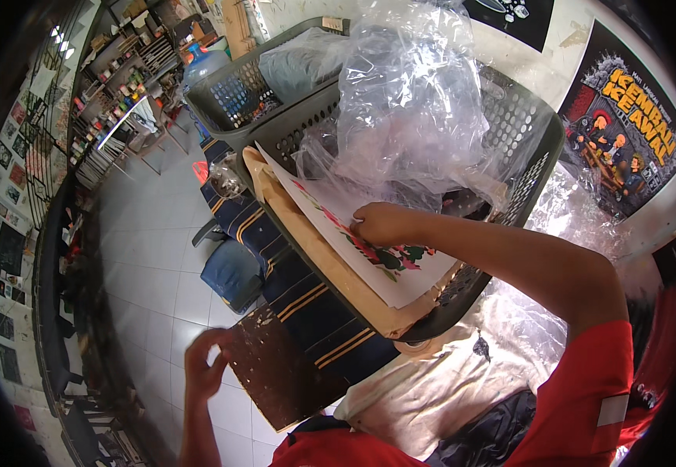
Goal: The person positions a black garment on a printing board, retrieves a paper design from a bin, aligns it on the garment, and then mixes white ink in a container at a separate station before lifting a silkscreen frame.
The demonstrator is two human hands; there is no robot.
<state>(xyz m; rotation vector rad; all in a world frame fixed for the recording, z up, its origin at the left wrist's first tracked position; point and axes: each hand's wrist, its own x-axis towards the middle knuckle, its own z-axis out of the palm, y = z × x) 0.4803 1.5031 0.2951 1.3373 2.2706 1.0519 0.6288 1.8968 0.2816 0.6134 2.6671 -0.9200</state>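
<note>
Looking from largest to smallest, we begin with the pale tiled floor (143, 280) at left of the frame, then the dark grey basket (554, 144) filling the upper middle. Clear plastic (416, 93) heaps up in it, and the dark brown board (283, 366) lies at lower centre. Along the basket's near side leans a tan sheet (313, 233), with a white sheet (400, 284) with a red and green print upon it, at the centre of the frame.

The hands are well apart. The right hand (383, 226) is on the white sheet; we cannot tell whether it pinches or merely presses. The left hand (200, 366), at lower left, curls beside the board's corner; contact, or anything held, is unclear.

We judge the handling partway along: the white sheet sits within the basket, but the right hand has not yet let it be. Whether it goes in or out, we cannot say.

The right fingertips are hidden, plastic covers most basket contents, and the left forearm is cut off below.
</note>
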